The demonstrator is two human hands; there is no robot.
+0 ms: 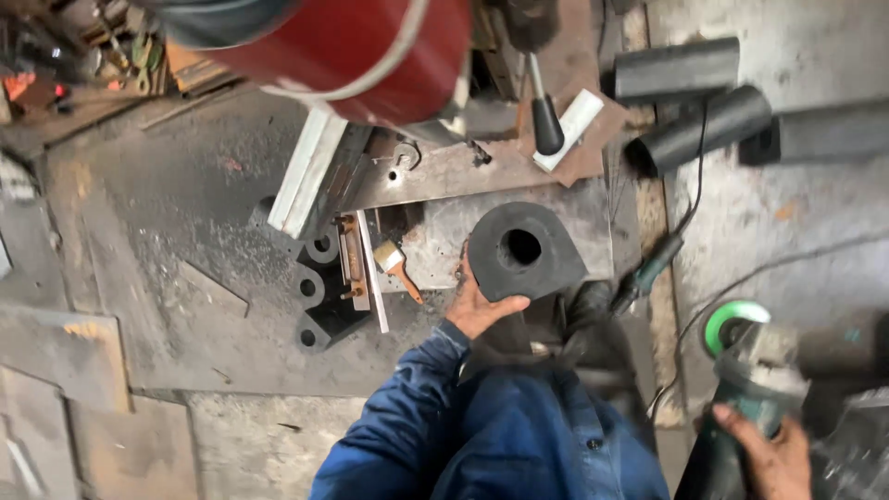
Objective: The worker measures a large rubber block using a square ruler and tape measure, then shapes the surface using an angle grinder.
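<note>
The block [523, 250] is black and thick — rounded on its far side, flat toward the person, with a round hole through its middle facing up. It is gripped at its near-left edge, over a steel plate. The grinder [752, 370] — green-bodied, blurred, with a green ring around its head — is held low at the right, well apart from the block.
</note>
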